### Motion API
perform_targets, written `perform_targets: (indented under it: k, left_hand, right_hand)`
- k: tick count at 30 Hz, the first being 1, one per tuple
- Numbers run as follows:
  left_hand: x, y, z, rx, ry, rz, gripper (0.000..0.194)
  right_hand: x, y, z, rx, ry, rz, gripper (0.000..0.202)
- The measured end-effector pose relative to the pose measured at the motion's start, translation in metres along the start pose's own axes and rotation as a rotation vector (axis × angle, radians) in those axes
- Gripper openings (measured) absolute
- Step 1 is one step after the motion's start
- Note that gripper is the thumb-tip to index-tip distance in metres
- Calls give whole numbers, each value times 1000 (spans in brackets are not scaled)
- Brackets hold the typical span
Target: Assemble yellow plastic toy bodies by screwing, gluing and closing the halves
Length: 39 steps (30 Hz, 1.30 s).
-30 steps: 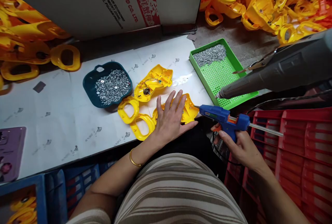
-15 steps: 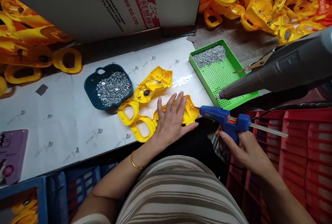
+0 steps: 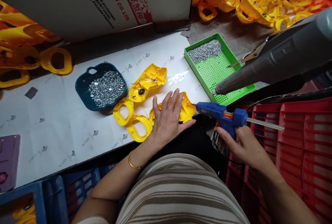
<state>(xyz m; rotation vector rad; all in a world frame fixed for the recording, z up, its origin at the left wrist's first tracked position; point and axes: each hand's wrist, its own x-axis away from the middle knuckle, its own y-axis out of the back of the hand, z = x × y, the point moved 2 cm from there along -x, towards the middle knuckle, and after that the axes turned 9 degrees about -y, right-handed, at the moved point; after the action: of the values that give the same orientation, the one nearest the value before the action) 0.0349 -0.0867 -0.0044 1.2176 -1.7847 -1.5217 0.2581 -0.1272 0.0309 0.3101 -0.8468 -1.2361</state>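
My left hand (image 3: 167, 120) lies with its fingers spread over a yellow plastic housing half (image 3: 188, 108), covering its middle. The loop-shaped end of that half shows to the left of my wrist. My right hand (image 3: 241, 141) is wrapped round the handle of a blue hot glue gun (image 3: 215, 109), which has a clear glue stick (image 3: 264, 123) out of its back. The nozzle is at the right end of the covered half; whether it touches cannot be made out. Just behind lies a second yellow housing half (image 3: 147, 82), open side up, with thin wires and a round dark part inside.
A dark teal tray of screws (image 3: 106, 89) stands left of the housings. A green perforated tray (image 3: 220, 75) holds more screws, with a grey power tool (image 3: 259, 68) slanting over it. A red crate (image 3: 298, 148), a carton (image 3: 90, 6) and piled yellow parts (image 3: 259, 2) surround the board.
The whole scene has shifted slightly left in view. My left hand stays on the housing half, and the glue gun's nozzle stays at its right end.
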Motion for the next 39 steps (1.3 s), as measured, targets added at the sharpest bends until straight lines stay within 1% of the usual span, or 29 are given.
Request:
perform_targets:
  k: [5, 13, 18, 22, 25, 29, 32, 33, 35, 37, 39]
  left_hand:
    - [0, 0, 0, -13, -5, -5, 86]
    - [-1, 0, 1, 8, -10, 3, 86]
    - [-1, 0, 2, 14, -11, 13, 86]
    - [-1, 1, 2, 30, -9, 19, 86]
    - [-1, 1, 3, 33, -9, 15, 88]
    - [0, 0, 4, 35, -13, -3, 90]
    - [0, 0, 5, 41, -17, -21, 91]
    - [-1, 0, 6, 46, -16, -26, 92]
    - [0, -1, 6, 52, -12, -33, 93]
    - [1, -2, 5, 46, -12, -39, 94]
    - [3, -2, 3, 31, -27, -54, 93]
  right_hand:
    - [-2, 3, 5, 26, -11, 10, 31]
    - [-4, 4, 4, 117, 1, -12, 38]
    - [-4, 6, 5, 121, -39, 19, 40]
    - [-4, 7, 7, 162, -58, 14, 42]
    - [-4, 9, 11, 198, -41, -5, 43]
    - [-4, 12, 19, 243, 17, -35, 44]
    - [-4, 15, 21, 259, 45, -67, 45]
    - [-3, 16, 20, 250, 41, -55, 46]
    - [-2, 17, 14, 175, 5, 27, 47]
    - [1, 16, 7, -10, -71, 164, 45]
    - [3, 15, 0, -268, -120, 303, 40]
